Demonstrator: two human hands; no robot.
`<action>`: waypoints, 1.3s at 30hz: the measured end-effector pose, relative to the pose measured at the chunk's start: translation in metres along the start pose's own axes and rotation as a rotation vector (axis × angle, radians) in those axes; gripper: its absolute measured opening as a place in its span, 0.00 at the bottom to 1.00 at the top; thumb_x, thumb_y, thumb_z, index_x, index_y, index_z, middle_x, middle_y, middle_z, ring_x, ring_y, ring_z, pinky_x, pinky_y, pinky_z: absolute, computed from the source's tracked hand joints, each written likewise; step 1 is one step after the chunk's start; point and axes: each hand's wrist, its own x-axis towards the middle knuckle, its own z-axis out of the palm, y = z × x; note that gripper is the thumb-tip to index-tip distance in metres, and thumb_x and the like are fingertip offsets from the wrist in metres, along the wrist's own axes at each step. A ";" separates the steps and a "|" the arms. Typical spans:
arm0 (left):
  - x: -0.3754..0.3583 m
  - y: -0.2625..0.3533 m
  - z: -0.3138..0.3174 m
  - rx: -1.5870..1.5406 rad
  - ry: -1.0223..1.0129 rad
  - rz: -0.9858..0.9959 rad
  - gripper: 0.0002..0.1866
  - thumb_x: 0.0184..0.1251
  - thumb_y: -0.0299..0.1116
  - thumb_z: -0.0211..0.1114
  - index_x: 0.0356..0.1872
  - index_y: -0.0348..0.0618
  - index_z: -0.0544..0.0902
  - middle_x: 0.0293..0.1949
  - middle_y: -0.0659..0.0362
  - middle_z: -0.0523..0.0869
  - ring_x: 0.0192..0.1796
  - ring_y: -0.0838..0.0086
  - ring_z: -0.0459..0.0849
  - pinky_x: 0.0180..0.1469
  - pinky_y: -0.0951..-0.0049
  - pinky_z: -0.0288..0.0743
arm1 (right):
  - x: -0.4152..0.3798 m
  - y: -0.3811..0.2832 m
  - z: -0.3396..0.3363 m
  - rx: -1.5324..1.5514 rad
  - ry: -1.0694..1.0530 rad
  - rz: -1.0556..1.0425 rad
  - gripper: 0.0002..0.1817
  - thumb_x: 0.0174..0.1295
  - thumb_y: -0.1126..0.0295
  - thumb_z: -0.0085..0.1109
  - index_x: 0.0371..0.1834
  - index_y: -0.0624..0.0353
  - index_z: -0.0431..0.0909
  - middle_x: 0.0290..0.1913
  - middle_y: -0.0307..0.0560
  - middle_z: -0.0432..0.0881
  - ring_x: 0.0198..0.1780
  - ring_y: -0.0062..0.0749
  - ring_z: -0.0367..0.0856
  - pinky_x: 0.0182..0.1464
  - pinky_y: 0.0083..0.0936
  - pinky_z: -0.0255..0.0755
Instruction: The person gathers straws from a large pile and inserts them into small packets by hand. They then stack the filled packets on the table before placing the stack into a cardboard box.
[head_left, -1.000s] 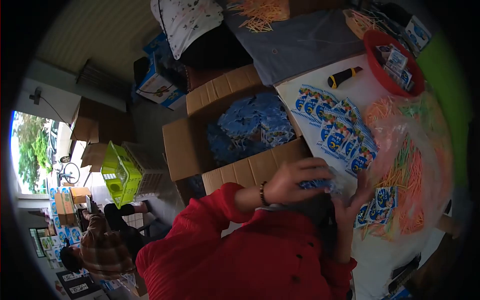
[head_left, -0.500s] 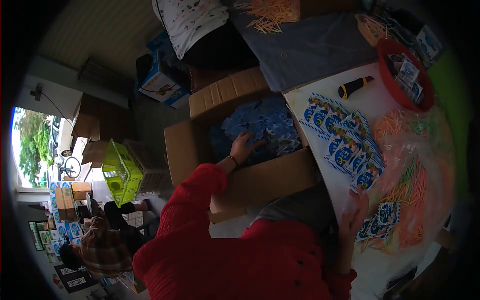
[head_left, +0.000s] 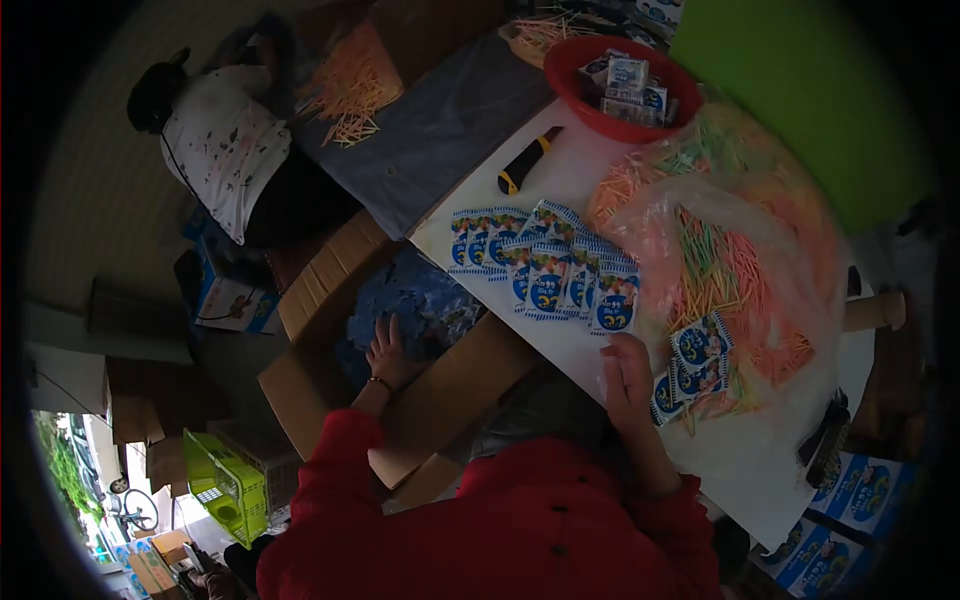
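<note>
My left hand (head_left: 388, 355) reaches into an open cardboard box (head_left: 465, 395), its fingers spread over a heap of blue packets (head_left: 420, 305). It grips nothing that I can see. My right hand (head_left: 627, 375) is at the near edge of the white table (head_left: 750, 440), holding nothing visible, with its fingers partly bent and apart. Just beyond its fingertips lie several blue-and-white printed sachets (head_left: 548, 275) in overlapping rows. To its right, a few more sachets (head_left: 698, 355) rest on a pile of thin coloured sticks (head_left: 735, 265) partly covered by clear plastic.
A yellow-and-black utility knife (head_left: 528, 162) lies beyond the sachets. Farther back stands a red bowl (head_left: 570, 85) containing packets. More sticks (head_left: 355, 90) are on a grey-covered table (head_left: 420, 150), near a person in a white patterned top (head_left: 225, 140). A green basket (head_left: 225, 490) is at left.
The view has swung to the right, so the scene sits farther left and the other person shows more fully. My left hand has spread its fingers over the blue packets; my right stays by the sachets.
</note>
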 end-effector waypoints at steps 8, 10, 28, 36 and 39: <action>0.023 0.130 -0.100 -0.439 0.339 0.348 0.27 0.54 0.45 0.74 0.52 0.42 0.78 0.50 0.51 0.76 0.54 0.54 0.71 0.59 0.55 0.62 | 0.035 0.002 0.007 -0.138 0.248 0.123 0.20 0.63 0.79 0.56 0.59 0.63 0.67 0.49 0.53 0.72 0.47 0.39 0.74 0.50 0.29 0.69; 0.028 0.178 -0.093 -0.497 0.362 0.377 0.25 0.55 0.43 0.73 0.50 0.42 0.78 0.49 0.51 0.77 0.53 0.54 0.72 0.58 0.55 0.63 | 0.041 0.002 0.011 -0.137 0.253 0.148 0.21 0.62 0.79 0.56 0.59 0.62 0.67 0.48 0.54 0.73 0.47 0.40 0.75 0.50 0.30 0.70; 0.020 0.252 -0.068 -1.616 -0.255 0.371 0.37 0.51 0.20 0.73 0.64 0.36 0.65 0.56 0.52 0.76 0.55 0.71 0.79 0.55 0.71 0.76 | 0.041 0.024 0.007 -0.063 0.155 0.026 0.31 0.51 0.80 0.68 0.60 0.59 0.68 0.58 0.55 0.69 0.59 0.46 0.73 0.60 0.35 0.69; 0.009 0.206 -0.075 -1.657 -0.439 0.592 0.28 0.53 0.14 0.71 0.56 0.40 0.74 0.56 0.55 0.78 0.58 0.71 0.79 0.58 0.72 0.75 | 0.027 0.005 0.005 0.061 0.020 0.118 0.56 0.46 0.68 0.76 0.75 0.63 0.44 0.69 0.63 0.58 0.73 0.56 0.55 0.73 0.41 0.51; 0.019 0.203 -0.084 -1.523 -0.317 0.945 0.25 0.54 0.14 0.70 0.53 0.41 0.76 0.57 0.53 0.78 0.59 0.69 0.77 0.61 0.69 0.73 | 0.037 -0.010 -0.004 -0.247 -0.040 0.008 0.63 0.42 0.62 0.79 0.76 0.62 0.41 0.73 0.65 0.51 0.75 0.60 0.48 0.74 0.46 0.45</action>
